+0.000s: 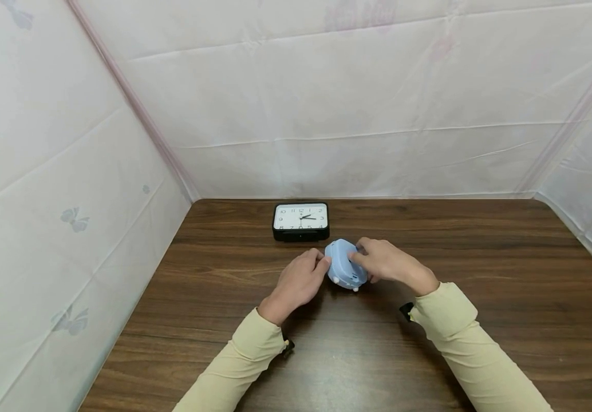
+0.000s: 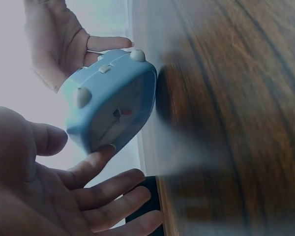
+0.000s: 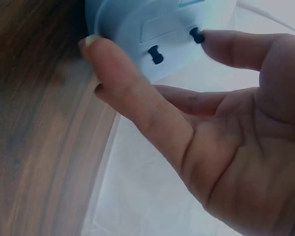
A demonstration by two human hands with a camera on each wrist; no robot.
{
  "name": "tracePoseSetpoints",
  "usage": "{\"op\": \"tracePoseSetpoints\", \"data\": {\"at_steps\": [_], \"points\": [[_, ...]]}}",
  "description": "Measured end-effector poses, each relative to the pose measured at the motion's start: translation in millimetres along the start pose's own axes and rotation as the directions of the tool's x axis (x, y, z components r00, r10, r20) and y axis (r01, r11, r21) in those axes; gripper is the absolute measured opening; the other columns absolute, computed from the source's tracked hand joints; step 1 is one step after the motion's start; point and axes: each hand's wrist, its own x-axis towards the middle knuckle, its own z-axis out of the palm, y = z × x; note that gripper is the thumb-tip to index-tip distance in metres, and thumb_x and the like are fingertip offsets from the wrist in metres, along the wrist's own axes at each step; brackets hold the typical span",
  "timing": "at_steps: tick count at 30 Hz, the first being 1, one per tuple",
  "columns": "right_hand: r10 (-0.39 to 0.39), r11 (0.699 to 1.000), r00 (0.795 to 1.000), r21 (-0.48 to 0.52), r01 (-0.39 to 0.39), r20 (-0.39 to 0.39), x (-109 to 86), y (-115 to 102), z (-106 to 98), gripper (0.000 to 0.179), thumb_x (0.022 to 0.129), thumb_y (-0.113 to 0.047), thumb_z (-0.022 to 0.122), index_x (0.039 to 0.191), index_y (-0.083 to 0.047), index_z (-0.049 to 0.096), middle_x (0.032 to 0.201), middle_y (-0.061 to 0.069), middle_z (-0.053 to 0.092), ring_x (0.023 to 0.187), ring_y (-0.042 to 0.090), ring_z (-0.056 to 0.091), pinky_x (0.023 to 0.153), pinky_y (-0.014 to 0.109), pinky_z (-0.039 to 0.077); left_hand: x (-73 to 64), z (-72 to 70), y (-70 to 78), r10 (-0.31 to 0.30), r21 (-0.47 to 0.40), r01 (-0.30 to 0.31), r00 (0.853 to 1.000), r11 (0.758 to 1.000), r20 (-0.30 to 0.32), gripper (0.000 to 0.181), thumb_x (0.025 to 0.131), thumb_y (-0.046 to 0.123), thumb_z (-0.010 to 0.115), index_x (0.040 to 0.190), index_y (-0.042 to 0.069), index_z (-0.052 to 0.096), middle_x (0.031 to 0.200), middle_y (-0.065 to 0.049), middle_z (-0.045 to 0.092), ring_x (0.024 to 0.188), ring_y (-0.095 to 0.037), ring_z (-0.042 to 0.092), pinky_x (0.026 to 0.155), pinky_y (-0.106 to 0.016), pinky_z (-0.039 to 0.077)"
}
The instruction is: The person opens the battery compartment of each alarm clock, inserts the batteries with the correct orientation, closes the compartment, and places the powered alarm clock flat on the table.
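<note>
A small light blue alarm clock (image 1: 338, 260) is held tilted near the middle of the table, its back turned up and its dial (image 2: 120, 118) facing down and left. Two small white feet stick out from one side. My left hand (image 1: 302, 277) pinches its left edge, forefinger on the dial's rim and thumb by the casing; the other fingers are spread. From the right, my right hand (image 1: 386, 260) holds the clock. Its thumb (image 3: 226, 46) is at one of two black knobs on the back, and another finger reaches along the casing.
A black rectangular clock (image 1: 300, 234) with a white dial stands just behind the blue one. The brown wooden table (image 1: 213, 297) meets pale patterned sheeting (image 1: 327, 166) at its back and sides. Each cream sleeve has a dark wrist device near its cuff.
</note>
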Motion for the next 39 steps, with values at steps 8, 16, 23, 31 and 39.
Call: {"op": "tracePoseSetpoints", "data": {"at_steps": [8,16,23,31,39], "points": [[-0.07,0.992,0.996,-0.104,0.064,-0.056,-4.7,-3.4,0.1,0.041,0.113,-0.023,0.053,0.14,0.008,0.056,0.091,0.009,0.063,0.066,0.018,0.061,0.064,0.035,0.052,0.4,0.6,1.0,0.035,-0.016,-0.035,0.999,0.999,-0.022,0.033,0.111,0.031,0.05,0.12,0.007,0.072,0.112,-0.006,0.07,0.097,-0.023,0.065,0.087,-0.046,0.053],[-0.142,0.988,0.983,-0.072,0.135,-0.114,-6.9,-6.0,-0.2,0.031,0.11,-0.007,0.057,0.136,0.009,0.057,0.104,0.015,0.068,0.076,0.019,0.067,0.064,0.035,0.057,1.1,1.0,1.5,0.049,-0.05,-0.049,0.999,0.998,-0.003,0.039,0.111,0.034,0.05,0.13,0.006,0.069,0.126,-0.01,0.07,0.112,-0.028,0.067,0.096,-0.05,0.052],[-0.08,0.99,0.994,0.111,0.088,-0.071,-7.3,-6.6,0.0,0.034,0.113,-0.008,0.045,0.141,0.01,0.053,0.101,0.02,0.069,0.074,0.024,0.072,0.068,0.041,0.062,-1.3,1.1,2.4,0.068,-0.058,-0.065,0.996,0.996,0.051,0.045,0.114,0.04,0.045,0.132,0.007,0.069,0.126,-0.011,0.069,0.115,-0.028,0.065,0.098,-0.049,0.051],[-0.05,0.982,0.997,0.176,0.061,-0.061,-4.4,-5.5,0.4,0.051,0.114,-0.038,0.049,0.135,0.008,0.055,0.09,0.015,0.07,0.069,0.025,0.072,0.069,0.044,0.062,-0.7,2.7,1.6,0.077,-0.049,-0.074,0.995,0.996,0.064,0.051,0.114,0.046,0.043,0.135,0.007,0.069,0.13,-0.011,0.069,0.12,-0.028,0.065,0.101,-0.049,0.05],[-0.065,0.963,0.997,0.26,0.072,-0.033,-2.4,-3.0,0.8,0.064,0.112,-0.035,0.056,0.154,0.01,0.035,0.099,0.02,0.069,0.071,0.028,0.074,0.07,0.043,0.063,-0.9,3.7,0.7,0.08,-0.069,-0.075,0.994,0.995,0.071,0.053,0.115,0.046,0.04,0.139,0.007,0.067,0.13,-0.011,0.068,0.121,-0.028,0.063,0.102,-0.05,0.05]]}}
